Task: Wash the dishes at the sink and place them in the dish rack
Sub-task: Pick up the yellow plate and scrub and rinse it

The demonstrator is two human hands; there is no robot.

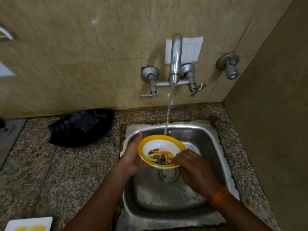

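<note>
Over the sink (208, 144), the left hand (133, 157) cups the bowl (160, 151) from beneath, fingers curled round its rim. The right hand (193, 167) rubs inside, fingertips pressed together. Best tilt the bowl under the water (168, 114), turning it steadily.

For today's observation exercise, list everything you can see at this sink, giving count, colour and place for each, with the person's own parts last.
bowl: one, white with yellow rim and animal picture, held over the sink
sink: one, steel, set in the counter
tap: one, chrome, on the wall, water running
lever handles: two, chrome, either side of the spout
wall valve: one, chrome, right of the tap
dish rack: one, black, on the counter left of the sink
counter: one, speckled granite
plate: one, white and yellow, bottom left corner
wristband: one, orange, right wrist
left hand: grips the bowl's rim
right hand: fingers rub inside the bowl
</note>
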